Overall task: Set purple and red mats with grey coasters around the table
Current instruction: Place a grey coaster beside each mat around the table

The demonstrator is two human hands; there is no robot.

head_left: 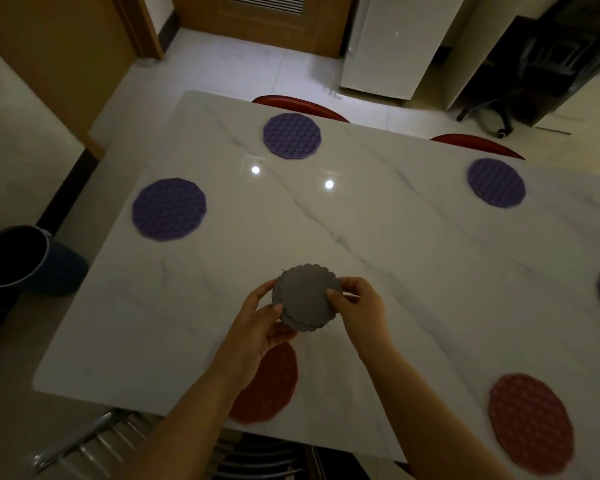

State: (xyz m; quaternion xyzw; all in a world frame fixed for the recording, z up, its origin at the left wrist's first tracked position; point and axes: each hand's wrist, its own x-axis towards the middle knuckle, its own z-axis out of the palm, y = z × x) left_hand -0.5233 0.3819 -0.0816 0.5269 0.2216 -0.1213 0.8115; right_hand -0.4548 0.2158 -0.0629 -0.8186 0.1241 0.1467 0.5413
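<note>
so the purple mats (291, 136) and red mats (530, 422) were down, and i had my left hand (257, 322) and right hand (359, 303) pinching the grey coasters (305, 299), none placed yet.

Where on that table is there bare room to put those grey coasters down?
The wide middle of the table, between the purple mats and red mats, is bare. It is crowded only near the front edge, where both hands hold the coasters.
</note>
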